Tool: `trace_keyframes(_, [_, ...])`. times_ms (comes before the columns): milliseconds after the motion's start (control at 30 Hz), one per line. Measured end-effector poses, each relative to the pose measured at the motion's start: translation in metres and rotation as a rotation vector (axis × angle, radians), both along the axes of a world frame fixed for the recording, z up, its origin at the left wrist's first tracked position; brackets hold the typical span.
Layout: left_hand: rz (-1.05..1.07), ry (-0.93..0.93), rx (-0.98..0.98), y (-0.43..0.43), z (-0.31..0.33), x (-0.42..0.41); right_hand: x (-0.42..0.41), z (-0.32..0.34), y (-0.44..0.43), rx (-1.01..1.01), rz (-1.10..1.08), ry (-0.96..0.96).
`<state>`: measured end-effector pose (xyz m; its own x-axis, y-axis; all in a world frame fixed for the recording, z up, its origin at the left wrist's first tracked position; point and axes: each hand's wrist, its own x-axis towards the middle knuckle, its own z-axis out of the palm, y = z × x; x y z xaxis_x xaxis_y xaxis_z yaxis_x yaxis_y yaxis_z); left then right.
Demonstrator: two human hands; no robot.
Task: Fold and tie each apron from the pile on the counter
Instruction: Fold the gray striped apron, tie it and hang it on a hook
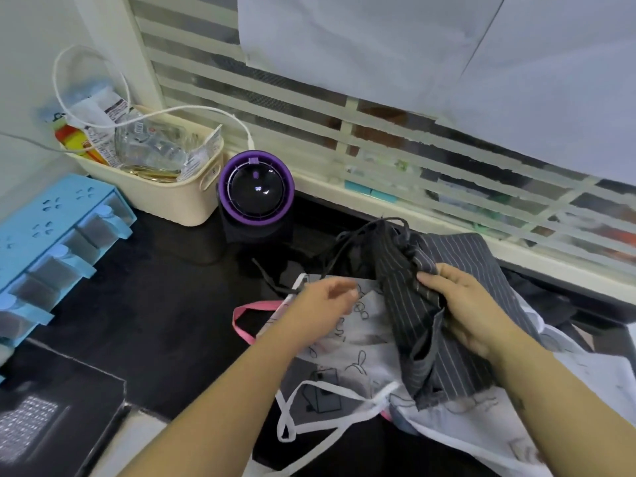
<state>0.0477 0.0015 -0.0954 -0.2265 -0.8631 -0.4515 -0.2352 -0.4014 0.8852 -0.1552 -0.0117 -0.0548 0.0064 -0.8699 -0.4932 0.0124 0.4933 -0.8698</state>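
Note:
A dark grey pinstriped apron [413, 315], folded into a narrow bundle, lies over the pile on the black counter [155, 304]. My right hand [471, 304] grips this bundle near its upper end, fingers curled round the cloth. Its black ties [361, 235] trail in a tangle toward the back. My left hand [327, 301] hovers just left of the bundle, blurred, fingers loosely bent and holding nothing. Underneath lies a white apron with line drawings [358, 342], with a pink strap [247, 315] and white ties [309, 407].
A purple-rimmed round device [256, 187] stands at the back by the window ledge. Beside it sits a cream basket [172, 197] with jars and packets. Blue drawer boxes [58, 235] stand at the left. More cloth lies at the right edge.

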Motion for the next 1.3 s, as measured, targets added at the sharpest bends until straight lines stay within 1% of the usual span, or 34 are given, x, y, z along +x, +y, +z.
trace_keyframes(67, [0.028, 0.182, 0.115, -0.005, 0.009, -0.019, -0.003, 0.002, 0.006, 0.004, 0.03, -0.024])
trace_keyframes(133, [0.036, 0.284, 0.173, -0.008, 0.017, -0.038, -0.006, 0.003, 0.011, 0.006, 0.032, -0.076])
trace_keyframes(167, [0.045, 0.307, 0.186, -0.009, 0.018, -0.045, -0.007, 0.003, 0.013, 0.006, 0.023, -0.102])
trace_keyframes(267, [0.061, 0.277, 0.192, -0.013, 0.015, -0.063, -0.01, 0.004, 0.017, 0.015, 0.007, -0.176])
trace_keyframes(400, [0.153, 0.304, 0.222, -0.02, 0.018, -0.073, -0.013, 0.002, 0.025, 0.027, 0.035, -0.195])
trace_keyframes(500, [0.21, 0.157, 0.173, -0.024, 0.016, -0.071, -0.015, -0.001, 0.027, 0.021, -0.012, -0.2])
trace_keyframes(600, [0.265, 0.065, 0.101, -0.025, 0.008, -0.055, -0.02, 0.001, 0.025, -0.007, -0.18, -0.205])
trace_keyframes(700, [0.273, -0.131, -0.108, -0.024, 0.003, -0.034, -0.026, 0.01, 0.023, -0.033, -0.26, -0.141])
trace_keyframes(833, [0.465, -0.256, -0.375, -0.013, 0.007, -0.028, -0.028, 0.018, 0.02, -0.076, -0.203, -0.082])
trace_keyframes(867, [0.47, -0.279, -0.463, -0.009, 0.01, -0.031, -0.028, 0.019, 0.019, -0.083, -0.185, -0.082])
trace_keyframes(900, [0.418, -0.291, -0.56, -0.005, 0.012, -0.035, -0.028, 0.019, 0.018, -0.092, -0.17, -0.087])
trace_keyframes(933, [0.317, -0.294, -0.645, -0.002, 0.013, -0.041, -0.028, 0.02, 0.017, -0.102, -0.152, -0.091])
trace_keyframes(967, [0.185, -0.297, -0.692, -0.001, 0.016, -0.046, -0.028, 0.02, 0.017, -0.112, -0.132, -0.083])
trace_keyframes(1000, [0.033, -0.295, -0.682, 0.001, 0.017, -0.051, -0.029, 0.021, 0.018, -0.119, -0.113, -0.068])
trace_keyframes(1033, [-0.126, -0.306, -0.613, 0.001, 0.018, -0.055, -0.029, 0.022, 0.019, -0.124, -0.094, -0.06])
trace_keyframes(1100, [-0.42, -0.294, -0.371, 0.001, 0.015, -0.062, -0.031, 0.023, 0.023, -0.123, -0.092, -0.045])
trace_keyframes(1133, [-0.534, -0.28, -0.272, 0.002, 0.015, -0.064, -0.032, 0.023, 0.026, -0.12, -0.106, -0.032])
trace_keyframes(1167, [-0.615, -0.274, -0.22, 0.003, 0.015, -0.065, -0.034, 0.022, 0.028, -0.116, -0.129, -0.011])
trace_keyframes(1233, [-0.645, -0.221, -0.151, 0.003, 0.013, -0.068, -0.04, 0.017, 0.034, -0.117, -0.158, 0.04])
trace_keyframes(1267, [-0.62, -0.145, -0.086, 0.003, 0.013, -0.069, -0.042, 0.014, 0.037, -0.115, -0.164, 0.047])
trace_keyframes(1300, [-0.565, -0.025, 0.019, 0.004, 0.014, -0.07, -0.042, 0.011, 0.04, -0.114, -0.149, 0.041])
